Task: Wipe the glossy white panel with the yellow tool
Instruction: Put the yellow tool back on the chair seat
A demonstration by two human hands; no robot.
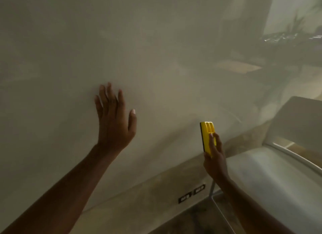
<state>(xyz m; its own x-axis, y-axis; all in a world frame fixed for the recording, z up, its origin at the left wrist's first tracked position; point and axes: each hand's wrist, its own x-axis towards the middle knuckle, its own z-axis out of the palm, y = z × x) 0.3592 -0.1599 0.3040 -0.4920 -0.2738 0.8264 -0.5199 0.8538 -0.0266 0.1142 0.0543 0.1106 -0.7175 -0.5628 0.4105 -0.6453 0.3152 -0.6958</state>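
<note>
The glossy white panel (139, 50) fills most of the view and mirrors the room faintly. My left hand (114, 118) is raised flat against or just in front of it, fingers spread and holding nothing. My right hand (215, 157) grips the lower end of the yellow tool (207, 134), a flat block with a dark strip along its left edge. The tool stands upright near the panel's lower right part; whether it touches the surface is unclear.
A white chair (287, 129) with a pale seat stands close at the right. Below the panel runs a beige wall strip with two dark sockets (191, 193). Dark floor shows at the bottom.
</note>
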